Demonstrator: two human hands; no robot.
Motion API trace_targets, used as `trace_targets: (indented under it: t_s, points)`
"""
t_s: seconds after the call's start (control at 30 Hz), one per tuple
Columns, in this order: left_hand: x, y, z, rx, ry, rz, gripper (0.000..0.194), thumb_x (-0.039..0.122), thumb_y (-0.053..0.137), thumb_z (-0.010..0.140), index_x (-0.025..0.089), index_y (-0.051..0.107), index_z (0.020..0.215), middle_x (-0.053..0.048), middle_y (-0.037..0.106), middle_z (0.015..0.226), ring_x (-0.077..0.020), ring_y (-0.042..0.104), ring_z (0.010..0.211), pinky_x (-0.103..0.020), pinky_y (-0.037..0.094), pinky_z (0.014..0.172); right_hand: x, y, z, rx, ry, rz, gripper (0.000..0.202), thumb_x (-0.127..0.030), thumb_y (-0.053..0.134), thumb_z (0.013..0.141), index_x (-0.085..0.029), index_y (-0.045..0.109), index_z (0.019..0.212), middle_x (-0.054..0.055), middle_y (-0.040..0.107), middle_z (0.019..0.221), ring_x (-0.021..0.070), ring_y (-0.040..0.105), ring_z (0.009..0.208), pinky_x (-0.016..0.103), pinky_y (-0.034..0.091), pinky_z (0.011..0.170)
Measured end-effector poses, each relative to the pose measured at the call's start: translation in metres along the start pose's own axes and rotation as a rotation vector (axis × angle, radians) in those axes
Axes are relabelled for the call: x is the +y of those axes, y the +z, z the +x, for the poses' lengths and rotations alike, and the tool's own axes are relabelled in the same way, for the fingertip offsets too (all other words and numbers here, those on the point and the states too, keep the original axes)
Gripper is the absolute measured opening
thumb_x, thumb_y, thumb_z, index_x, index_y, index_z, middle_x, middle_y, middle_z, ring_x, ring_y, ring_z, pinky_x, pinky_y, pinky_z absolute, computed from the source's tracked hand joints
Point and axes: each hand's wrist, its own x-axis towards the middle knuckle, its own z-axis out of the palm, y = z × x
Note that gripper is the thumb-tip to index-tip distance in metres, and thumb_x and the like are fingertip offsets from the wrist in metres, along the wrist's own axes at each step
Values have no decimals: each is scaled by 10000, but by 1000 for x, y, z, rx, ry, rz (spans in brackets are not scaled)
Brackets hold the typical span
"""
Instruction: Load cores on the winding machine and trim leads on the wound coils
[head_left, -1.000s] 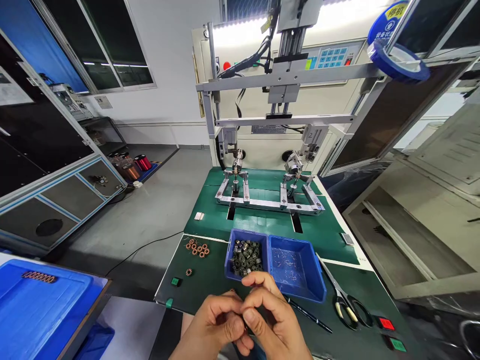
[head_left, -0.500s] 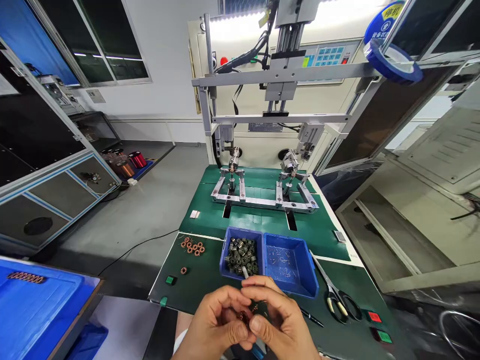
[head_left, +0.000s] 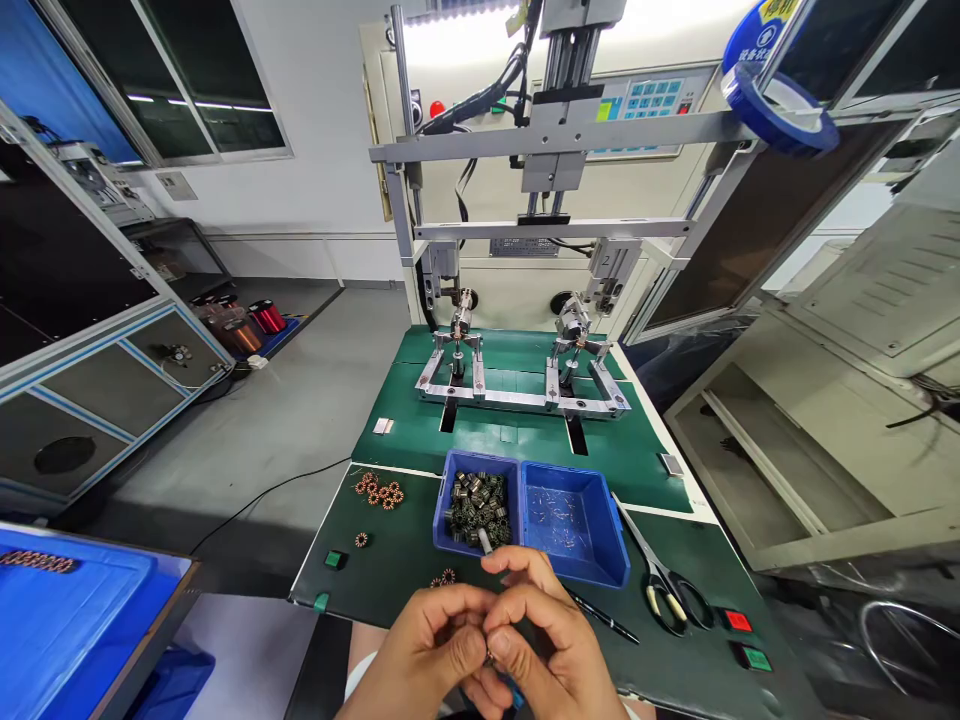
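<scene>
Low in the head view, my left hand [head_left: 442,650] and my right hand [head_left: 551,635] meet with fingertips pinched together. Between them is a small copper-wound ring core [head_left: 490,657], mostly hidden by the fingers. Just beyond my left hand lie other wound cores [head_left: 448,577] on the dark green mat. A pale stick-like end [head_left: 485,541] rises beside my right fingers, at the front of a blue bin [head_left: 442,520] filled with dark metal ring cores [head_left: 480,505]. To the right of my right hand lies a black pen [head_left: 606,615].
A second blue bin [head_left: 619,560] holds wire scraps. Large scissors [head_left: 660,580] lie right of it, near red [head_left: 737,621] and green [head_left: 754,657] buttons. Several wound cores [head_left: 382,492] sit at left, near another green button [head_left: 335,560]. A two-station metal fixture [head_left: 517,402] stands behind.
The view has shifted slightly. My fingers have closed further over the wound core, which shows less now. Cores beyond my left hand have come into sight.
</scene>
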Motion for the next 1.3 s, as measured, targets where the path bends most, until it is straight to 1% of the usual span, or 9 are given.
trace_targets:
  t_s: [0.1, 0.3, 0.47, 0.57, 0.73, 0.83, 0.9, 1.0, 1.3]
  points:
    - [3, 2, 0, -2, -4, 30, 515, 599, 767, 671, 141, 754, 905, -24, 661, 616, -117, 643, 520, -193, 510, 515, -2, -3, 0, -8, 14, 2, 352, -495, 560, 927, -236, 675, 719, 104, 667, 984, 270, 592, 1056, 364, 507, 824]
    - [2, 3, 0, -37, -27, 33, 386, 529, 785, 691, 148, 748, 741, -22, 690, 636, -119, 669, 556, -205, 527, 556, -8, -13, -1, -32, 40, -24, 345, -510, 551, 928, -239, 674, 754, 91, 633, 1087, 240, 620, 955, 372, 494, 843]
    - [4, 12, -2, 56, -61, -2, 374, 508, 828, 641, 154, 730, 710, -8, 713, 615, -123, 690, 553, -205, 535, 563, -11, -17, 1, -35, 27, -48, 381, -525, 541, 928, -230, 658, 718, 91, 632, 1042, 253, 592, 976, 391, 488, 859]
    - [8, 18, -3, 69, -53, -96, 399, 538, 832, 618, 168, 769, 756, -10, 718, 672, -149, 721, 632, -224, 559, 606, -11, -19, 4, -20, 23, -26, 373, -521, 547, 928, -230, 653, 719, 77, 643, 1003, 246, 592, 968, 379, 489, 854]
    - [7, 17, 0, 116, 42, -152, 377, 487, 848, 630, 206, 784, 873, -23, 744, 782, -141, 718, 705, -202, 550, 631, -6, -23, 0, 56, 40, 60, 133, -404, 628, 903, -286, 686, 925, 53, 663, 1052, 221, 616, 1009, 331, 496, 885]
    - [4, 15, 2, 127, 79, -177, 381, 448, 867, 619, 220, 757, 904, -16, 748, 782, -111, 684, 675, -184, 533, 615, -1, -18, -9, 104, 72, 82, 206, -243, 654, 843, -289, 643, 1043, 54, 648, 1112, 217, 623, 1050, 312, 488, 914]
    - [2, 15, 4, 124, 92, -201, 354, 428, 880, 605, 210, 745, 848, -11, 747, 783, -88, 658, 642, -168, 517, 600, 2, -11, -13, 119, 56, 90, 273, -170, 639, 788, -276, 626, 1040, 43, 646, 1086, 203, 643, 996, 285, 493, 879]
    - [2, 17, 5, 126, 106, -249, 323, 402, 897, 582, 192, 733, 764, -14, 752, 766, -91, 666, 650, -149, 489, 584, 3, -2, -14, 107, 18, 103, 228, -155, 598, 770, -254, 613, 974, 18, 649, 961, 176, 649, 875, 252, 502, 780]
    - [1, 16, 3, 157, 99, -241, 306, 397, 909, 556, 211, 745, 735, 5, 736, 706, -102, 667, 632, -182, 498, 612, -3, 0, -11, 39, 82, 105, 182, -121, 564, 762, -232, 582, 905, 11, 634, 918, 165, 632, 839, 236, 498, 703]
